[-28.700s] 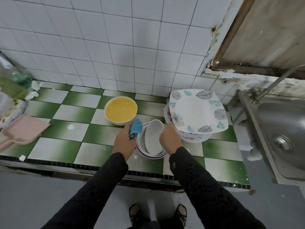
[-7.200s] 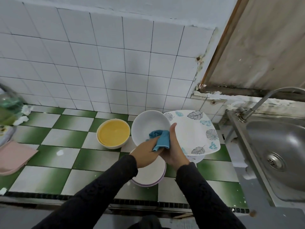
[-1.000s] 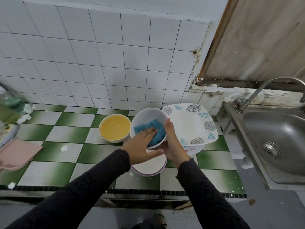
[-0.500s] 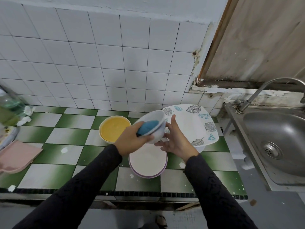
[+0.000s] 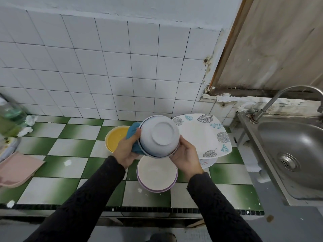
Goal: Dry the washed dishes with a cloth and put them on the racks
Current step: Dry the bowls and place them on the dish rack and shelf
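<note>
A white bowl (image 5: 159, 137) with a thin dark rim line is held upside down above the counter, its foot facing me. My left hand (image 5: 126, 151) grips a blue cloth (image 5: 133, 131) against the bowl's left rim. My right hand (image 5: 185, 155) holds the bowl's right edge with curled fingers. Directly below sits a stack of white bowls with a lilac outer one (image 5: 157, 173). To the right lies a square leaf-patterned plate (image 5: 202, 135) on top of other plates. A yellow bowl (image 5: 116, 138) stands to the left, partly hidden by my left hand.
The green-and-white tiled counter (image 5: 57, 168) ends at a dark front edge. A steel sink (image 5: 293, 154) with a tap (image 5: 272, 100) is on the right. A pink tray (image 5: 15, 169) and a green bottle (image 5: 10, 117) sit at the far left.
The bowl has been turned over, from tilted with the cloth inside it to bottom-up. The cloth now sits at its left rim, and my right hand has closed on its right edge.
</note>
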`<state>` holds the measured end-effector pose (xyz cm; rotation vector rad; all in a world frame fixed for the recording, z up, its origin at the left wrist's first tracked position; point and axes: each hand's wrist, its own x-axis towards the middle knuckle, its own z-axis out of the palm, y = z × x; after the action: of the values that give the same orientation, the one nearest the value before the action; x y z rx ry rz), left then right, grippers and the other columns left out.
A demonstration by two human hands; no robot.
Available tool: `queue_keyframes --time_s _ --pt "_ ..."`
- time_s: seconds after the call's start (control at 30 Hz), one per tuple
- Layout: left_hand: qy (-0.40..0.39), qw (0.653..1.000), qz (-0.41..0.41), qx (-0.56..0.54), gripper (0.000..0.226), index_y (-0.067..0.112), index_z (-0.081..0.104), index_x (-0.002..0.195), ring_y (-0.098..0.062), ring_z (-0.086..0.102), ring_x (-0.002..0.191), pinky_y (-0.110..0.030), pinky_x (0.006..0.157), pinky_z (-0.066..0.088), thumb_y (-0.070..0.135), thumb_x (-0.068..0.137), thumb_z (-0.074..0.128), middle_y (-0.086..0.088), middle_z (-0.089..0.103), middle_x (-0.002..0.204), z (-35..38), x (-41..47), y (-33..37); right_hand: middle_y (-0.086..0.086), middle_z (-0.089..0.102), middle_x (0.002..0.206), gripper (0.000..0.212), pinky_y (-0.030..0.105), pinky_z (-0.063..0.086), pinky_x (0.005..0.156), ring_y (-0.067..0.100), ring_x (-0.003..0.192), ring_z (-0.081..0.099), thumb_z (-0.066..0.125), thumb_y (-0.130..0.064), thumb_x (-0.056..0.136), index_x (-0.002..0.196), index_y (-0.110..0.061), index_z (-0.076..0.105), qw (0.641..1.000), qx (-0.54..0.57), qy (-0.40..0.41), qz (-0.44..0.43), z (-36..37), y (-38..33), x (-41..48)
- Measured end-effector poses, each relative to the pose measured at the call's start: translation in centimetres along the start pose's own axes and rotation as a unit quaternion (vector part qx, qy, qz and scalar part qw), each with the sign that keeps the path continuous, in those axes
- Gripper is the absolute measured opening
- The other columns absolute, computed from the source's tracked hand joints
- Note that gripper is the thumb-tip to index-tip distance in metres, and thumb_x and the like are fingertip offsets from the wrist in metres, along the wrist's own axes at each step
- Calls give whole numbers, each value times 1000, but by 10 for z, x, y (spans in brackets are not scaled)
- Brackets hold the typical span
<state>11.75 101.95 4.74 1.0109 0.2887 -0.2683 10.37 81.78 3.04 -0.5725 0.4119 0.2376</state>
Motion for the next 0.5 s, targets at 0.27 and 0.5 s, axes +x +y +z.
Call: queue_keyframes --time_s 0.27,0.5 --pt "128 934 266 203 26 35 44 128 -9 58 108 -31 90 52 32 103 46 9 58 116 33 -22 -23 6 70 114 15 42 56 79 30 109 64 51 -26 104 112 -22 63 975 -187 -5 -121 32 1 -3" --pt "-57 793 366 485 42 35 39 142 -13 41 136 -31 112 34 38 100 43 5 48 145 42 0 -7 15 70 113 25 45 58 92 24 105 68 44 -18 108 109 -24 68 884 -434 -64 -164 51 6 -25"
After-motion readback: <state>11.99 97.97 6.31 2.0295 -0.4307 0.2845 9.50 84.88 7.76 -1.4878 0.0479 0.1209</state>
